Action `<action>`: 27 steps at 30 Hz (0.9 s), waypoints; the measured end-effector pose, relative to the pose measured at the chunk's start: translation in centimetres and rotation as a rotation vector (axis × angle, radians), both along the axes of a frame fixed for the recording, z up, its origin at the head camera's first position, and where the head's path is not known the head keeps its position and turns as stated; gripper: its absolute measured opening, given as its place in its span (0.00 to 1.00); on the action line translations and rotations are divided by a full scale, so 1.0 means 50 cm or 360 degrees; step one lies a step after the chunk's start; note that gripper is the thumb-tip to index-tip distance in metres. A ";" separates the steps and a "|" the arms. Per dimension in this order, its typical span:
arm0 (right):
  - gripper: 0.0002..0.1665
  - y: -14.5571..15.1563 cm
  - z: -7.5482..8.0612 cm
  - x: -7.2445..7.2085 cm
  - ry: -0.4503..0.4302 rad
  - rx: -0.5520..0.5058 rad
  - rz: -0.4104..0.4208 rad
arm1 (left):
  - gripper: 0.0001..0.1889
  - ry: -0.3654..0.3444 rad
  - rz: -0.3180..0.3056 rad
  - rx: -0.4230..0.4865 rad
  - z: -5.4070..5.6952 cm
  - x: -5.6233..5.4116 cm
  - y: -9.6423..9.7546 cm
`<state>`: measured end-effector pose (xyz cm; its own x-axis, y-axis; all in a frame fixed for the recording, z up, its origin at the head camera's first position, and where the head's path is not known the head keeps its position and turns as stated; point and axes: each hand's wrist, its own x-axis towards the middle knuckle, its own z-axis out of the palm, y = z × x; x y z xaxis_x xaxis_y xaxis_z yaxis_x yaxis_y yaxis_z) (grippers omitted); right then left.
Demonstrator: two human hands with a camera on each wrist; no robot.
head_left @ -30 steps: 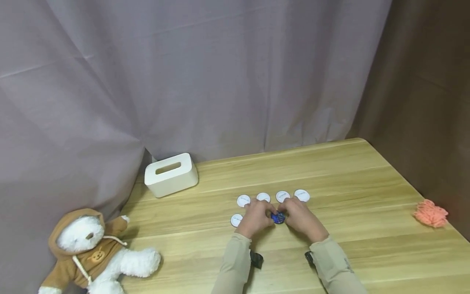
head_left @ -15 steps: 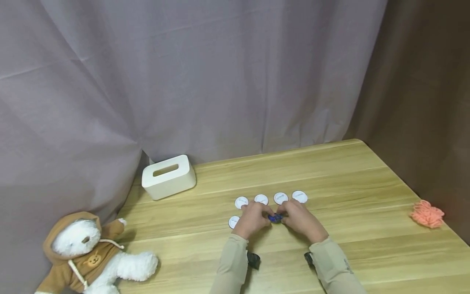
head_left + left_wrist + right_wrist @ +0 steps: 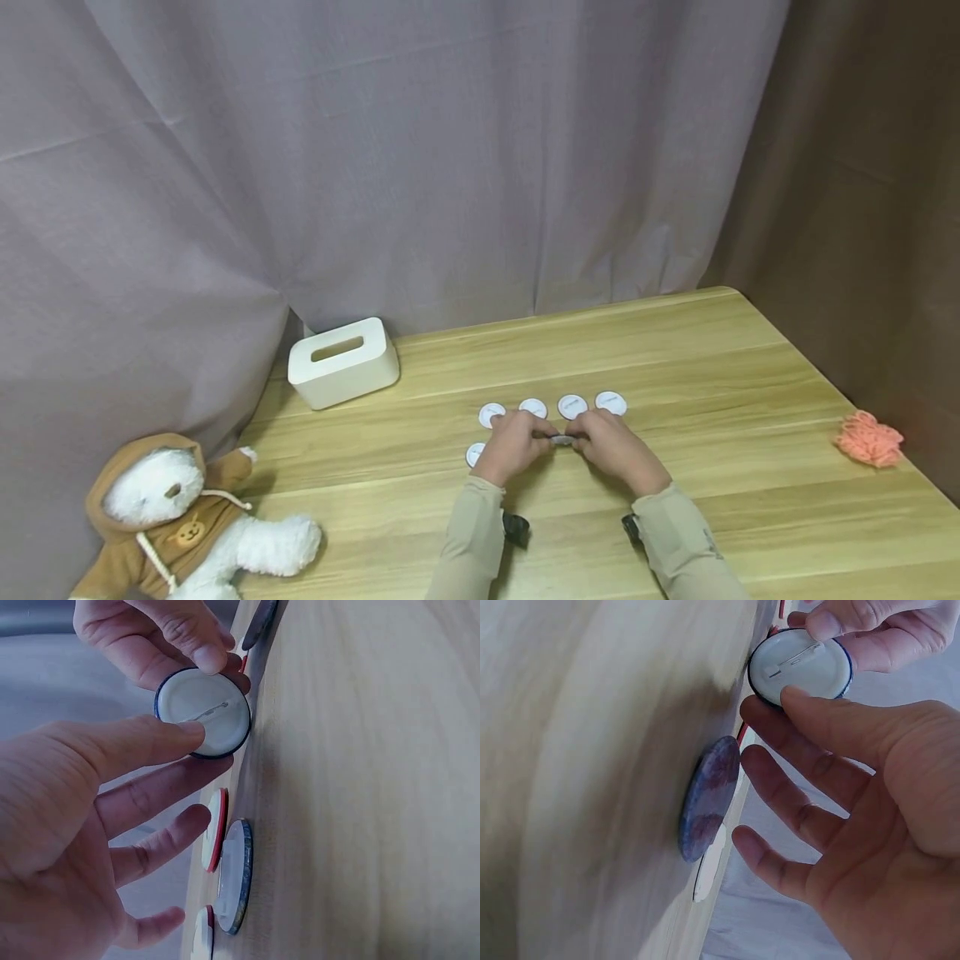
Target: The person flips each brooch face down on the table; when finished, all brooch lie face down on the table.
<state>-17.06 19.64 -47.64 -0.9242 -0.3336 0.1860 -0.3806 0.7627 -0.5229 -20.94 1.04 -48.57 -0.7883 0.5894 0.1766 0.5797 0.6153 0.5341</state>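
Between my two hands is a round pin badge (image 3: 562,440), its white back with the safety pin turned toward me. The left hand (image 3: 517,443) pinches one edge with thumb and forefinger; in the left wrist view that thumb lies across the back of the held badge (image 3: 217,727). At the opposite edge the right hand (image 3: 611,446) pinches it too, its other fingers spread. Under those fingers, the right wrist view has a blue and purple badge (image 3: 711,799) on the table. Beside the left fingers lie a blue-rimmed badge (image 3: 235,876) and a red-rimmed badge (image 3: 217,829).
Several white-backed badges, such as one at the row's right end (image 3: 611,403), lie beyond the hands on the wooden table (image 3: 675,350). A white tissue box (image 3: 345,367) stands back left. At front left sits a plush bear (image 3: 195,525); pink yarn (image 3: 870,439) lies far right.
The badge in my hands has turned over: its blue face showed before, then it was tilted, and now the white back shows. Both hands have kept their grip in nearly the same place.
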 end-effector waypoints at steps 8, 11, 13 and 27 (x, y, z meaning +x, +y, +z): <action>0.11 -0.001 0.002 -0.002 0.0079 0.0000 0.0001 | 0.06 0.0033 0.0047 -0.0041 0.002 0.000 0.003; 0.12 -0.001 0.002 -0.004 0.0103 -0.0003 -0.0004 | 0.07 0.0046 0.0067 -0.0048 0.003 0.000 0.004; 0.13 -0.001 0.001 -0.005 0.0101 -0.0005 -0.0012 | 0.07 0.0062 0.0074 -0.0053 0.001 -0.001 0.005; 0.15 -0.005 -0.014 -0.003 0.0137 -0.0033 -0.0083 | 0.10 0.0020 0.0175 -0.0090 -0.014 -0.006 0.017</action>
